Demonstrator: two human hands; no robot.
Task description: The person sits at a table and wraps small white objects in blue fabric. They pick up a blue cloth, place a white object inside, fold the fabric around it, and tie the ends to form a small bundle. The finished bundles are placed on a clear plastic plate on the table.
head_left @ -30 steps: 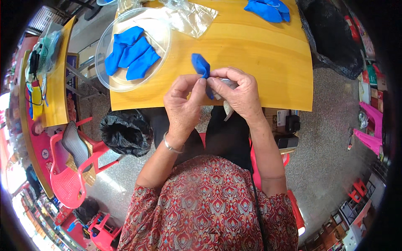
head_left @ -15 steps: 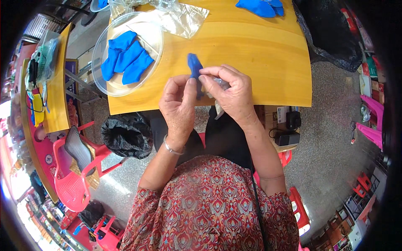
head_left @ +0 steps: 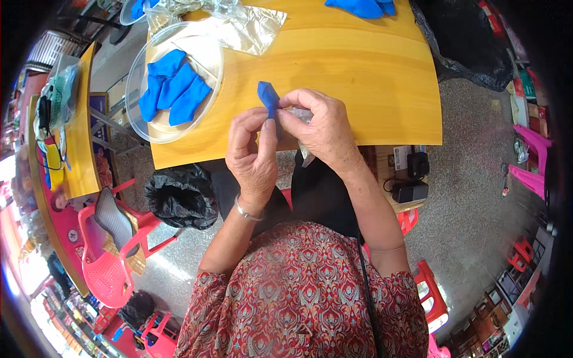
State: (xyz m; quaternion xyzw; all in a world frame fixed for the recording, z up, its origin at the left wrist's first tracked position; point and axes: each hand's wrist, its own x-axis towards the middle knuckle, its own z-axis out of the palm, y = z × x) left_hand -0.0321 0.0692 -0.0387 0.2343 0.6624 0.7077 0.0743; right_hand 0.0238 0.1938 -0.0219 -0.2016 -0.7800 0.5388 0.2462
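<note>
Near the front edge of the table, both hands pinch a small blue fabric piece (head_left: 268, 94), its top end sticking up and leaning left. My left hand (head_left: 252, 152) grips it between thumb and fingertips, with a silver bangle on that wrist. My right hand (head_left: 324, 128) pinches it from the other side. A crumpled clear plastic bag (head_left: 306, 156) is tucked in the right palm and hangs below it. To the left, several folded blue fabric pieces (head_left: 188, 95) lie in a round clear plastic tub (head_left: 132, 110). Fingers hide the lower part of the held piece.
Clear plastic wrapping (head_left: 256, 30) lies at the back of the yellow wooden table (head_left: 358, 77). More blue fabric (head_left: 361, 7) sits at the far edge. Black bags stand at the left (head_left: 182, 197) and far right (head_left: 471, 45). A pink chair (head_left: 107, 271) is at the left.
The blue fabric piece has turned so its top end shows wider and leans left. Both hands stay pinched on it. The whole view has shifted slightly.
</note>
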